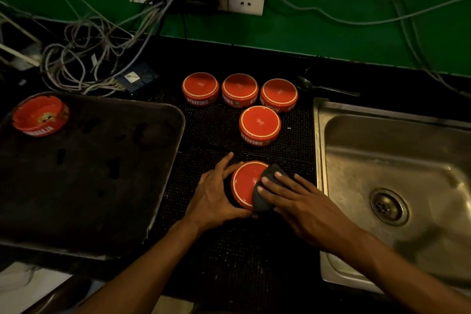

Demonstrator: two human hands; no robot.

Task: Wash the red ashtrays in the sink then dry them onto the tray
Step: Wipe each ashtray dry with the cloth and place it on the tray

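Ashtray (246, 185) under work sits upside down on black mat (211, 132) beside sink (397, 160) — we judge drying stage. One ashtray (40, 116) already on tray (102, 160); four inverted ashtrays (259, 125) wait behind. Left hand (216, 194) grips its side wall; right hand (298, 201), fingers flat, presses dark cloth (262, 196) on its base.

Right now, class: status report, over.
Left hand grips upturned ashtray. Right hand presses cloth on it. One ashtray on tray. Nothing blocking.

Black counter (254, 262) (mat-covered) bears tray (142, 214), ashtrays (260, 125).
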